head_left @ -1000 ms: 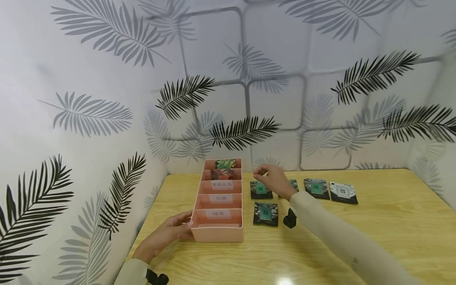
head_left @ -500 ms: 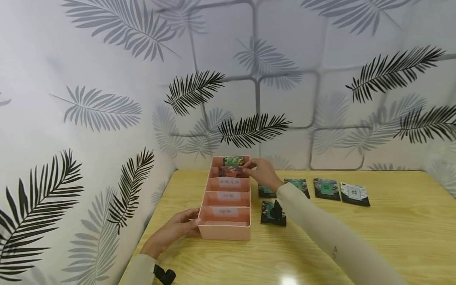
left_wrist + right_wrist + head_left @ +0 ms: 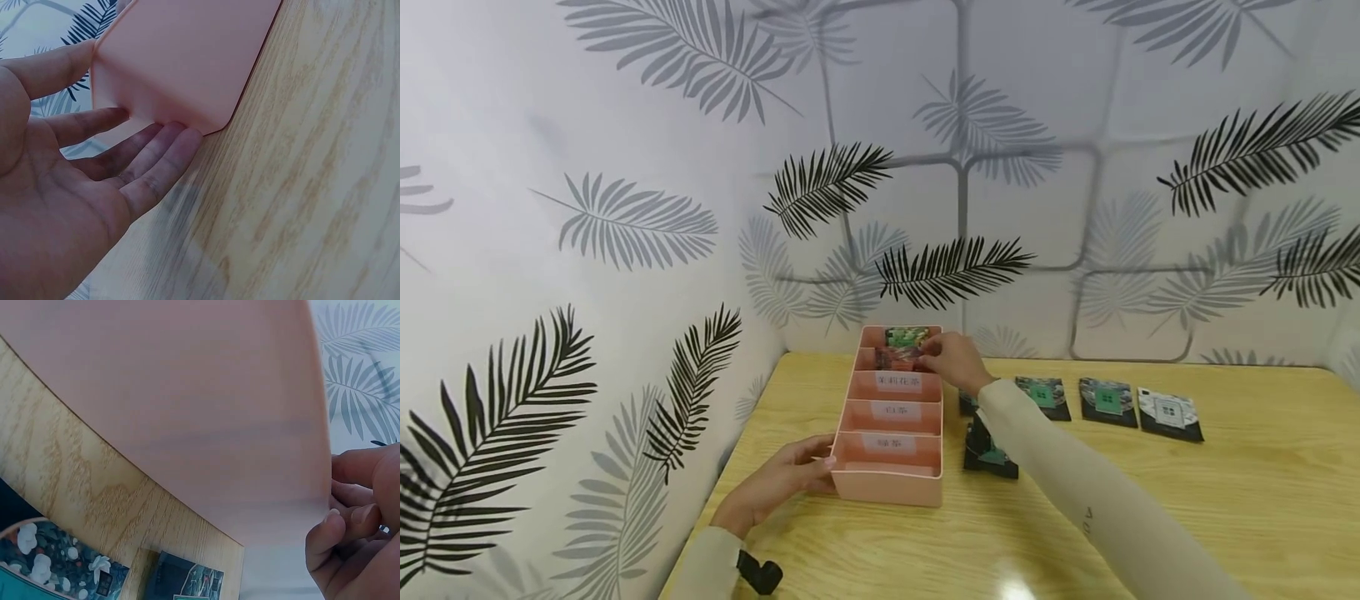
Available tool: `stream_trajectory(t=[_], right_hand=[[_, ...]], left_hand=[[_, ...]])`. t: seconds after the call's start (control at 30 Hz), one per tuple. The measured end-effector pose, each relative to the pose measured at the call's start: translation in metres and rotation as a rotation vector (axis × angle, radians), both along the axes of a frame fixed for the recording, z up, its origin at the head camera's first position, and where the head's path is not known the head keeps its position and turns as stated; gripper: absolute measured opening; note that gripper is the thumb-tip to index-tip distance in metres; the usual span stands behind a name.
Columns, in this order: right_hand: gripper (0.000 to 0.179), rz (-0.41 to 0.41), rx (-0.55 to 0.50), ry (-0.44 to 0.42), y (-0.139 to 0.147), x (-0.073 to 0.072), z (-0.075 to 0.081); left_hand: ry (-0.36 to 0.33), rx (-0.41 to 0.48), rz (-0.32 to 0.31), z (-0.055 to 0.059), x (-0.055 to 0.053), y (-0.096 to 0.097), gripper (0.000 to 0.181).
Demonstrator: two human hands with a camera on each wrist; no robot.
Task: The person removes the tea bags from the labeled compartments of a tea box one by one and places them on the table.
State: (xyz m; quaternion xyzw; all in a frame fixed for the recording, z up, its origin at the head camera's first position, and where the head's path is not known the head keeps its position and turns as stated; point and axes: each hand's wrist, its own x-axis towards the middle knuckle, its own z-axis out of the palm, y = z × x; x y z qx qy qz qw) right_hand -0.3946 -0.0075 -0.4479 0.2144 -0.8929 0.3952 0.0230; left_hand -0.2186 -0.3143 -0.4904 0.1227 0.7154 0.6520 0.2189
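Note:
A pink divided box (image 3: 887,487) with paper labels on its compartment walls stands on the table. My left hand (image 3: 790,479) rests at its near left corner; in the left wrist view the thumb lies at the rim and the slightly bent fingers (image 3: 156,172) press against the outer wall. My right hand (image 3: 953,360) reaches over the box's right wall into the second compartment from the back. Its thumb and fingertips pinch the right end of a red tea sachet (image 3: 895,358). A green tea sachet (image 3: 906,336) lies in the rearmost compartment. In the right wrist view the box wall hides the red sachet.
Right of the box, a dark sachet (image 3: 992,464) lies partly under my right wrist, with another behind it mostly hidden. Farther right are two dark sachets with green labels (image 3: 1042,394) and a white-and-black sachet (image 3: 1170,414). A patterned wall (image 3: 1015,317) stands behind the table (image 3: 1262,483).
My right hand has moved left from above the loose sachets to the red sachet in the box. The left hand stays at the box corner. The head view has shifted right.

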Motion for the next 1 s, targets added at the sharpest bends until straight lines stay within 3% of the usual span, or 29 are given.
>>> stream_trajectory(t=[0.3, 0.43, 0.7, 1.0], right_hand=[[0.009, 0.001, 0.025, 0.029, -0.001, -0.002, -0.002], [0.009, 0.032, 0.012, 0.044, -0.001, -0.003, -0.007], [0.016, 0.012, -0.013, 0.174, 0.002, -0.006, -0.011], [0.018, -0.038, -0.080, 0.155, 0.009, -0.001, 0.003]], left_hand=[[0.006, 0.003, -0.010, 0.002, -0.001, 0.001, 0.058], [-0.002, 0.002, -0.003, 0.002, 0.000, 0.001, 0.059], [-0.003, -0.006, -0.001, 0.001, -0.001, 0.001, 0.058], [0.005, -0.014, -0.024, 0.004, 0.001, 0.002, 0.059]])
